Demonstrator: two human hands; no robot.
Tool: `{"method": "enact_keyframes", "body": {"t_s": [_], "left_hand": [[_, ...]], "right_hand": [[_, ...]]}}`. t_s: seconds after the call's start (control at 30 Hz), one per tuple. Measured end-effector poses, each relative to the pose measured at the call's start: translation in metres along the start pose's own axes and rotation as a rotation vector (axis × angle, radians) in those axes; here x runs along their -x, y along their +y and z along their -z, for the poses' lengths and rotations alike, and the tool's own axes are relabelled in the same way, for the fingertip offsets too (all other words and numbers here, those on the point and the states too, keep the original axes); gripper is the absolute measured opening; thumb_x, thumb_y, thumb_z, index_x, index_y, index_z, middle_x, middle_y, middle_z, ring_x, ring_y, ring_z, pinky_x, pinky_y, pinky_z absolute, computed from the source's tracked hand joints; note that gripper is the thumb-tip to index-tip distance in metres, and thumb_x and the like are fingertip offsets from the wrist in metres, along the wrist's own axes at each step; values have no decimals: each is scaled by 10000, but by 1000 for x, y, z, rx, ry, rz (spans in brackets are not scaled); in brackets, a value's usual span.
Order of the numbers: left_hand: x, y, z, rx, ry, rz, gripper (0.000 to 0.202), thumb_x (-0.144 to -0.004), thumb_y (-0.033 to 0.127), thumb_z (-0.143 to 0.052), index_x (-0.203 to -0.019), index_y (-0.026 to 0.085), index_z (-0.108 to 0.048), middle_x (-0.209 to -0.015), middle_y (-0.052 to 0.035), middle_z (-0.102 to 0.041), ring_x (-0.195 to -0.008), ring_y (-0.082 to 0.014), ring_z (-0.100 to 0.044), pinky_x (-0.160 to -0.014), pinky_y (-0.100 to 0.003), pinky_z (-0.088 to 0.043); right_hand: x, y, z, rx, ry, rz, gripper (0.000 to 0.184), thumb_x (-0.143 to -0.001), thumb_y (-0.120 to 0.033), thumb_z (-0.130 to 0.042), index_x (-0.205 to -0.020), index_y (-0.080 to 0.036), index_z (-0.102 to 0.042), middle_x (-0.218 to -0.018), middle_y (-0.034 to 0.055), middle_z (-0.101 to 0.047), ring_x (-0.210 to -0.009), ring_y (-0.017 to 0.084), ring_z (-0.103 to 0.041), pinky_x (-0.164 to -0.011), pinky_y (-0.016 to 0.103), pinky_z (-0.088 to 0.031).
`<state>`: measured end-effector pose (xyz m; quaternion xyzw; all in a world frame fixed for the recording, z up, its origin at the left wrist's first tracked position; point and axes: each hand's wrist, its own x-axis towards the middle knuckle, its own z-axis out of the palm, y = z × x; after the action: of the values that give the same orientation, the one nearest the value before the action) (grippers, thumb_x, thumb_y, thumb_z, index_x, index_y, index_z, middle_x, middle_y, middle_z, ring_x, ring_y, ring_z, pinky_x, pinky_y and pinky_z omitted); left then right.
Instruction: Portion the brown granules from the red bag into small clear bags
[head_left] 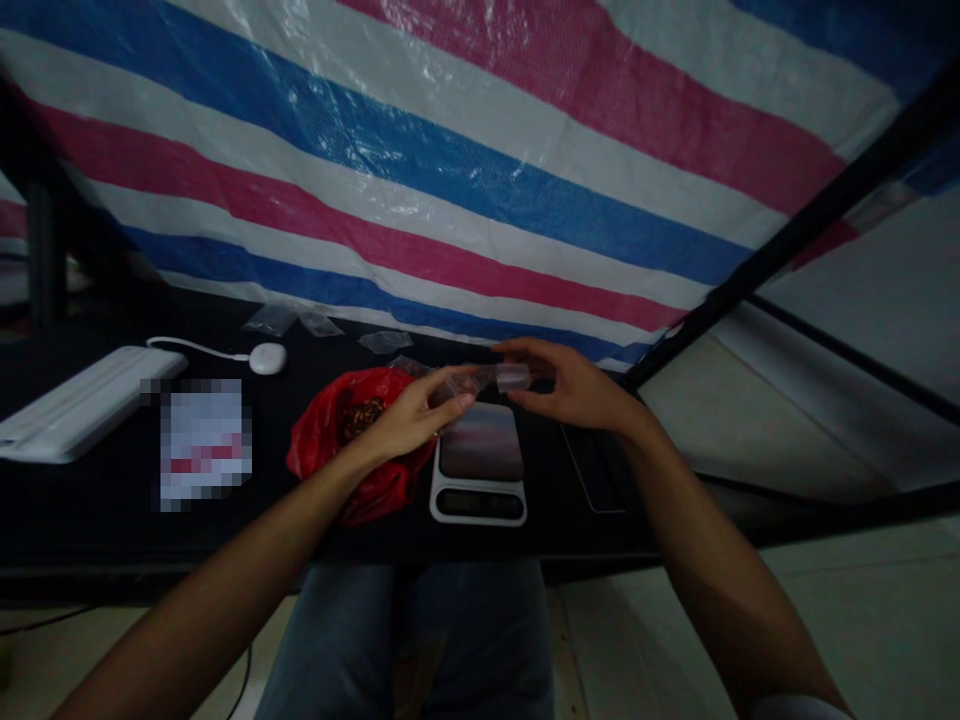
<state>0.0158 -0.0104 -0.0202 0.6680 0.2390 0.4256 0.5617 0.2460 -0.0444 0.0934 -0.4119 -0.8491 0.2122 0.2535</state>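
My left hand [412, 418] and my right hand [574, 385] pinch a small clear plastic bag [480, 381] between them, holding it in the air above a digital kitchen scale [480, 465]. The scale has a white body, a dark glossy platform and a display strip at the front. Neither hand touches the platform. Just behind my left wrist lies a crumpled red plastic bag [330, 445], open at the top, with brown lumpy pieces [362, 418] inside. My left hand hides part of the bag's right side.
The black table carries several flat clear plastic bags [321, 325] along the back, a round white device [268, 358] with a cable, a long white object [82, 405], and a blurred paper [202, 445]. A thin dark slab [592, 470] lies to the right. A striped tarpaulin hangs behind.
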Motion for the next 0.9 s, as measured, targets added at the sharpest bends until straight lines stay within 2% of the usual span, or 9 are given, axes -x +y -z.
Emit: {"method": "enact_keyframes", "body": {"t_s": [0.07, 0.17, 0.27, 0.33, 0.4, 0.5, 0.63, 0.73, 0.9], "left_hand": [[-1, 1, 1, 158, 26, 58, 767, -875, 653, -665, -1452, 166, -529, -1100, -97, -727, -975, -238, -698, -860, -357, -556], [-2, 3, 1, 328, 68, 109, 902, -857, 704, -654, -1547, 191, -382, -1095, -85, -705, -818, -186, -693, -765, -349, -585], [-3, 5, 1, 312, 53, 136, 901, -876, 724, -608, -1559, 202, -337, -1123, -106, -699, -757, -181, -689, -662, -334, -586], [-3, 5, 1, 251, 18, 166, 873, -893, 739, -561, -1551, 208, -345, -1115, -120, -710, -723, -191, -698, -602, -323, -573], [-2, 5, 2, 212, -13, 196, 860, -894, 741, -556, -1544, 216, -355, -1104, -122, -719, -702, -195, -708, -588, -322, -574], [-1, 5, 3, 224, -47, 215, 890, -870, 732, -606, -1548, 214, -351, -1106, -119, -723, -739, -216, -729, -606, -338, -594], [-1, 5, 6, 238, -73, 212, 884, -864, 709, -632, -1543, 208, -371, -1113, -124, -730, -791, -241, -742, -620, -356, -606], [-1, 7, 8, 228, -85, 215, 882, -854, 701, -649, -1538, 215, -378, -1118, -124, -731, -808, -243, -744, -628, -356, -610], [1, 8, 6, 206, -127, 219, 948, -826, 716, -674, -1565, 225, -343, -1097, -124, -735, -796, -254, -746, -645, -377, -611]], "right_hand": [[9, 11, -12, -2, -18, 14, 405, -844, -236, -719, -1246, -211, -680, -1204, 89, -710, -1067, 220, -674, -899, 354, -543], [23, 27, -37, -28, -11, -51, 284, -833, -230, -734, -1111, -185, -694, -1100, 72, -730, -994, 203, -678, -882, 349, -530], [31, 37, -59, -82, 9, -159, 239, -829, -281, -757, -1025, -174, -673, -1050, 60, -739, -938, 190, -680, -837, 330, -522], [32, 41, -66, -104, -19, -211, 247, -810, -318, -785, -970, -173, -666, -1027, 56, -745, -902, 186, -682, -816, 325, -521], [31, 41, -66, -115, -33, -219, 280, -791, -346, -810, -958, -175, -665, -1036, 56, -746, -912, 192, -685, -830, 333, -520], [26, 35, -55, -111, 48, -159, 332, -819, -377, -799, -1059, -188, -668, -1127, 69, -734, -1022, 215, -680, -871, 349, -507], [17, 17, -42, -69, 121, -76, 304, -896, -345, -728, -1153, -194, -672, -1176, 80, -719, -1058, 218, -668, -815, 327, -489], [9, 8, -42, -47, 115, 2, 282, -910, -333, -717, -1151, -188, -695, -1133, 85, -692, -997, 203, -655, -753, 307, -486], [-4, 5, -50, -7, 47, 106, 115, -914, -285, -713, -990, -204, -742, -1084, 72, -625, -1017, 199, -619, -880, 350, -511]]}}
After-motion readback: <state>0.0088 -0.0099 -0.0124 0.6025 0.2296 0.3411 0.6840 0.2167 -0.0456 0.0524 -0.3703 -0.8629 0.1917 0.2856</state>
